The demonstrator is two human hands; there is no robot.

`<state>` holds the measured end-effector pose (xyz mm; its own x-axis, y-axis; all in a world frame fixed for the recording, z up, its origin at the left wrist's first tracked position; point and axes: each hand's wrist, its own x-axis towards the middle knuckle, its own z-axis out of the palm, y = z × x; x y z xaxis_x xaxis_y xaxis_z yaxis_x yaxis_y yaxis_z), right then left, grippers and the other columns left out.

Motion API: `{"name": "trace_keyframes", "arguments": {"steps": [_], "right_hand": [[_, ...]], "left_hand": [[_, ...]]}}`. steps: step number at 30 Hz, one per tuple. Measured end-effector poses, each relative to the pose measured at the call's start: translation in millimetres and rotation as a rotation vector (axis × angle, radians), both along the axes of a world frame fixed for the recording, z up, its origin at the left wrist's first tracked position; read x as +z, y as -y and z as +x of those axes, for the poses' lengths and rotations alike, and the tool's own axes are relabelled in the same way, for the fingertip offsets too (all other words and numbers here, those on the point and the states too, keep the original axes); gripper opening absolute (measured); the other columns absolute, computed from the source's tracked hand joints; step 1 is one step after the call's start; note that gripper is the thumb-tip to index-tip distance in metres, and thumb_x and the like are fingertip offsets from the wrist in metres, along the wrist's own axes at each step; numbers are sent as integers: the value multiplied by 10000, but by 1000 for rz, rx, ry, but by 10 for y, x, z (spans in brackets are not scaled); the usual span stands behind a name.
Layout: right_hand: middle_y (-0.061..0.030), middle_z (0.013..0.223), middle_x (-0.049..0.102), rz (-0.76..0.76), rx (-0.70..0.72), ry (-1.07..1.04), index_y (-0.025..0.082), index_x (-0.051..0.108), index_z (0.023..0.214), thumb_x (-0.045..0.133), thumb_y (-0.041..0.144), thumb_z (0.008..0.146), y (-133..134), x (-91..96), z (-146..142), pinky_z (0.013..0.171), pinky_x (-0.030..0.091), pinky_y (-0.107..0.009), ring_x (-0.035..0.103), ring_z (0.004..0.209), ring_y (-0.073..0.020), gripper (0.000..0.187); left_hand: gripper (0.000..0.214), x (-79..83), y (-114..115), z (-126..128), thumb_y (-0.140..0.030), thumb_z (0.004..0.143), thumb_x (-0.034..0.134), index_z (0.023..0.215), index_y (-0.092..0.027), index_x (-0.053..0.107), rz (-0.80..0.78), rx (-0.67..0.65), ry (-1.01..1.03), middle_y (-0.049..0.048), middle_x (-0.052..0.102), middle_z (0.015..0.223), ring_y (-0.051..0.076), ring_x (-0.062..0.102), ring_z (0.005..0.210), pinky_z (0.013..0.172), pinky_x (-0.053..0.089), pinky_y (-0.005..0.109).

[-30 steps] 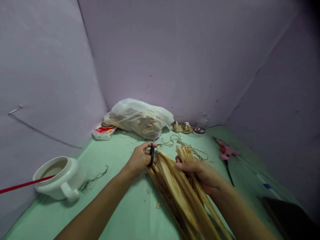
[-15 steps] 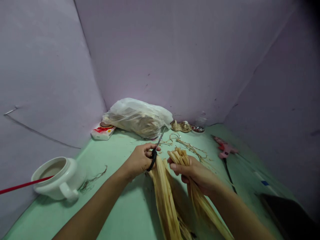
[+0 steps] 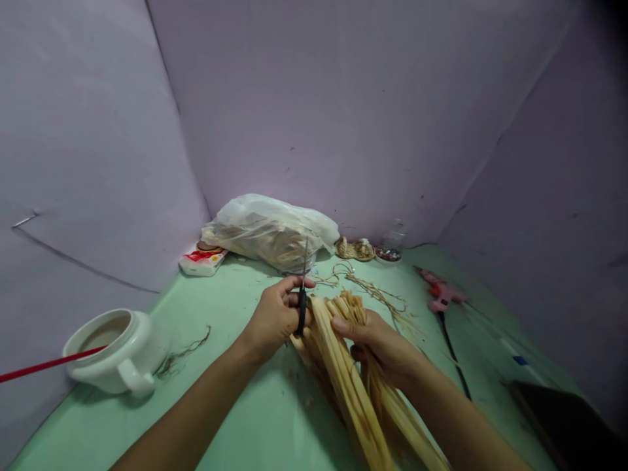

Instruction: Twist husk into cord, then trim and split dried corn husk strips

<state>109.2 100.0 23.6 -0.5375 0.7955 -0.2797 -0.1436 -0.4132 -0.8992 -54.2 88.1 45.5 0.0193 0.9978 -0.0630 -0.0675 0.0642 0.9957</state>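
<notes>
My left hand [image 3: 275, 314] is closed on a pair of scissors [image 3: 302, 301] with black handles, the blades pointing up and away from me. Its fingers also seem to touch the near end of a loose dry strip [image 3: 338, 360], pale yellow-brown like a dried leaf. My right hand [image 3: 383, 343] is closed round a gathered bundle of dried leaf strips [image 3: 350, 304], its folded ends showing above the thumb. The loose strip lies against the bundle at the right thumb, and the long tails hang down toward me.
Behind the hands lies a plastic bag [image 3: 275, 229] of dry material. A white ceramic pot [image 3: 112, 356] with a red stick [image 3: 53, 365] stands left. At right are a pink glue gun [image 3: 444, 294] and a dark flat object [image 3: 564, 425]. Thin fibres [image 3: 377, 288] lie beyond the right hand.
The loose strip has swung right against the bundle, and its top now lies by my right thumb. The scissors have turned more upright. My right hand has shifted slightly left.
</notes>
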Motion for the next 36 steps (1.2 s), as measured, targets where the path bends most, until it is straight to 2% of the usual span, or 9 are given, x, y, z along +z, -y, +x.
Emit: {"name": "trace_keyframes", "arguments": {"steps": [5, 13, 18, 22, 26, 29, 31, 33, 36], "right_hand": [[-45, 714, 610, -150, 265, -212, 113, 601, 991, 692, 293, 626, 17, 9, 49, 610, 452, -267, 564, 609, -135, 417], [-40, 732, 647, 112, 23, 178, 123, 640, 827, 766, 269, 532, -68, 107, 136, 588, 456, -241, 581, 628, -145, 353], [-42, 715, 652, 5, 5, 71, 130, 629, 819, 750, 291, 548, -42, 148, 114, 603, 478, -269, 603, 620, -160, 338], [-55, 724, 665, -68, 25, -11, 139, 615, 892, 719, 298, 588, -35, 103, 73, 655, 498, -323, 631, 649, -192, 358], [-32, 608, 637, -132, -112, -15, 136, 611, 847, 702, 287, 602, -101, -4, 69, 565, 508, -299, 597, 522, -159, 302], [8, 468, 553, -179, -226, 32, 129, 591, 699, 694, 269, 603, -165, -62, 78, 373, 421, -205, 467, 356, -85, 199], [20, 452, 529, -172, -283, 50, 127, 578, 667, 688, 251, 611, -189, -77, 77, 323, 367, -170, 414, 327, -55, 175], [14, 494, 551, -136, -323, 51, 121, 590, 703, 698, 233, 605, -191, -76, 69, 326, 369, -154, 441, 362, -55, 184], [-1, 599, 597, -84, -358, 41, 123, 608, 800, 725, 219, 578, -155, -56, 38, 354, 389, -141, 507, 458, -69, 269]], "left_hand": [[460, -21, 0, -3, -43, 493, 534, 933, -169, 492, 71, 64, 82, -75, 482, 573, 58, 420, 441, 390, 394, 182], [471, -18, -12, -13, -44, 484, 500, 937, -171, 494, 25, 48, 37, -80, 490, 545, 53, 392, 393, 324, 356, 168], [461, 54, -7, -35, -49, 472, 505, 921, -154, 522, -30, 50, -8, -80, 480, 474, 48, 337, 349, 278, 248, 145], [446, 51, -59, -101, -164, 540, 584, 981, -150, 512, -120, 50, -82, -50, 510, 470, 93, 439, 384, 302, 249, 157], [273, -45, -146, -272, -324, 619, 572, 835, -157, 571, -141, -6, -516, 0, 564, 554, 109, 486, 432, 368, 269, 187], [115, -131, -156, -379, -252, 605, 549, 676, -175, 597, 23, -46, -1034, 39, 606, 624, 157, 536, 553, 466, 306, 232], [100, -163, -127, -396, -202, 573, 555, 655, -186, 612, 38, -110, -1259, 67, 634, 682, 201, 566, 634, 502, 306, 255], [113, -159, -86, -371, -183, 566, 561, 659, -187, 626, 2, -169, -1367, 92, 646, 701, 228, 581, 662, 518, 307, 267], [163, -92, -34, -277, -258, 661, 523, 735, -185, 649, 37, -69, -1397, 114, 652, 726, 244, 581, 664, 545, 327, 286]]}}
